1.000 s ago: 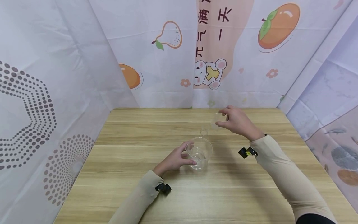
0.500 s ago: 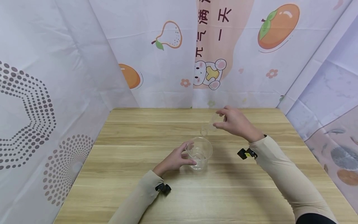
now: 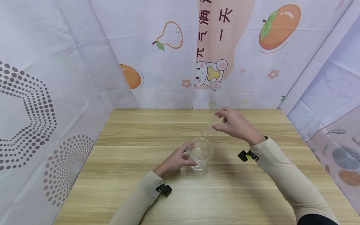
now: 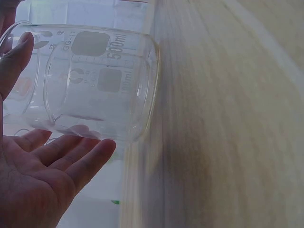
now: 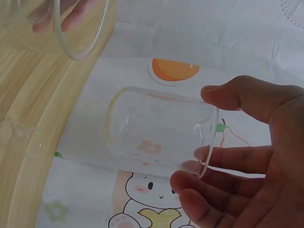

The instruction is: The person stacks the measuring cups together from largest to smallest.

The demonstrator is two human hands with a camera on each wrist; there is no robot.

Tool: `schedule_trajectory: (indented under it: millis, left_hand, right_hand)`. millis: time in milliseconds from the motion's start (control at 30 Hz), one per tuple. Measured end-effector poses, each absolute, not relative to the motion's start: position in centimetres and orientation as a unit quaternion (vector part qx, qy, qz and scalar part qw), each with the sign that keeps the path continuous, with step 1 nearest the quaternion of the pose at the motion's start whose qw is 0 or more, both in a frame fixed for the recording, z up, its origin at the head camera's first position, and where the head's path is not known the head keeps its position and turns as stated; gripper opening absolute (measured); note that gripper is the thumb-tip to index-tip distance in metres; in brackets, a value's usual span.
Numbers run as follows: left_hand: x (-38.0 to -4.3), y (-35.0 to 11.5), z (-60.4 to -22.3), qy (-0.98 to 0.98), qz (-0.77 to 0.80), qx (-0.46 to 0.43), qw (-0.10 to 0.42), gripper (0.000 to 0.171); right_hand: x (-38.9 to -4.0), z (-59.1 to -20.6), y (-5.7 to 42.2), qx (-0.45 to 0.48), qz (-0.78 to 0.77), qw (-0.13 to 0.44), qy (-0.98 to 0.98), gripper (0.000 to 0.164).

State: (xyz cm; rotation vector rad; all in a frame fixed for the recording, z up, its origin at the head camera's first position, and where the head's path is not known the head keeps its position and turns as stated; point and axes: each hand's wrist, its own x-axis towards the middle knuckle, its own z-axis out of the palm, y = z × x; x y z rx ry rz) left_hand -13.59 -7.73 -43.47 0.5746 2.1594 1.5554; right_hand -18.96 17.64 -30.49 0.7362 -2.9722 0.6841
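Note:
My left hand grips a large clear glass beaker marked 500ml, thumb on one side and fingers on the other. Through its wall the left wrist view shows a smaller marked beaker nested inside. Farther back and to the right, my right hand holds a small clear beaker by its rim, between the thumb and fingertips, above the tabletop. In the right wrist view its base points away from the palm. A tiny clear glass vessel stands on the table just left of the right hand.
The wood-grain table ends at a printed curtain along the back. More curtain hangs at the left and right sides. Black camera mounts sit on both wrists.
My right hand has moved slightly left with the small beaker, closer to the tiny glass vessel. The left hand and the large beaker have stayed in place.

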Motion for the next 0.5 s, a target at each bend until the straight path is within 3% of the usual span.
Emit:
schedule_trajectory:
  millis: [500]
  left_hand:
    - [-14.8, -7.7, -46.8, 0.775, 0.564, 0.206, 0.198, 0.085]
  right_hand:
    - [-18.3, -30.4, 16.6, 0.266, 0.204, 0.025, -0.942, 0.046]
